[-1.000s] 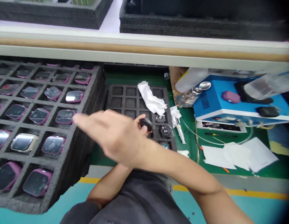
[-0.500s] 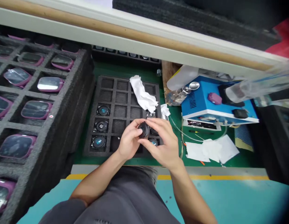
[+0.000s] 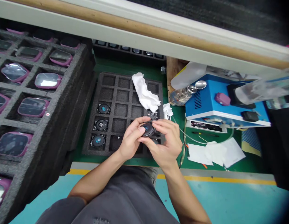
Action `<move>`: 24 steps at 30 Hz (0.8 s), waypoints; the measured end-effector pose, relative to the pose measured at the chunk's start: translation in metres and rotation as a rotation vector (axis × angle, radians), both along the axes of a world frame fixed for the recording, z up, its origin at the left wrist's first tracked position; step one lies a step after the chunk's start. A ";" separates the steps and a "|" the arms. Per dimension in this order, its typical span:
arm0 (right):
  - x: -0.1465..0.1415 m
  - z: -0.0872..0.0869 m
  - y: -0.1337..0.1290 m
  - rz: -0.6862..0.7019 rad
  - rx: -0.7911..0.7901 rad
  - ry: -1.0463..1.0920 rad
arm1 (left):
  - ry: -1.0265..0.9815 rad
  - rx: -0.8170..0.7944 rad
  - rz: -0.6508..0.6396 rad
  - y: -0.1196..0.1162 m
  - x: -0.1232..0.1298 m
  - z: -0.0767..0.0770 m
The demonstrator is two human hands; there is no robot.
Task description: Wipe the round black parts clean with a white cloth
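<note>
A round black part with a bluish centre is held between my two hands, above the near right side of a grey foam tray. My left hand grips its left edge with thumb and fingers. On the other side, the fingers and thumb of my right hand close round its right edge. Similar round parts, such as one black disc, lie in the tray's left column, and another sits just beyond my hands. A crumpled white cloth lies across the tray's far right compartments.
At left rises a stack of foam trays with purple-rimmed pieces. On the right are a blue machine, a glass bottle, white papers and a thin tube. A beam crosses above the far side.
The round part has turned from nearly edge-on so its bluish face shows. Both hands still hold it. The whole view has shifted slightly.
</note>
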State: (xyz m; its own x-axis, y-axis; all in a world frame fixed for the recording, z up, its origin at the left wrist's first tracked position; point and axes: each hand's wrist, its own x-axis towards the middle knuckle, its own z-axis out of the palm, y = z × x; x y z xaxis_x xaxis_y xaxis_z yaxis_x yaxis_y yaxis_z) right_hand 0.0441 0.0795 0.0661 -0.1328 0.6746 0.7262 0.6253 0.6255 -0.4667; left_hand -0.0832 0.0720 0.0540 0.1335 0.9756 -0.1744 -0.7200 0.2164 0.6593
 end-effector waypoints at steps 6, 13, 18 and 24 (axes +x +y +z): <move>-0.006 0.001 -0.002 -0.062 0.076 -0.027 | 0.202 0.096 0.127 -0.003 0.003 -0.007; -0.010 0.000 -0.007 -0.054 0.093 -0.043 | 0.271 0.072 0.072 -0.006 0.003 -0.010; -0.010 0.001 -0.006 -0.050 0.088 -0.063 | 0.262 0.015 0.046 -0.005 0.002 -0.007; -0.005 0.002 -0.005 0.114 -0.007 -0.086 | 0.186 -0.136 0.036 -0.001 0.001 -0.004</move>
State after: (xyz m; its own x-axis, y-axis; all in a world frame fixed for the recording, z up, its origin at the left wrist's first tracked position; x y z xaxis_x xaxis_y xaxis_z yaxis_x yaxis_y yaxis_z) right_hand 0.0391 0.0748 0.0684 -0.2705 0.6564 0.7043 0.5886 0.6917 -0.4186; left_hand -0.0821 0.0714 0.0496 0.0520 0.9451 -0.3225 -0.5978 0.2882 0.7481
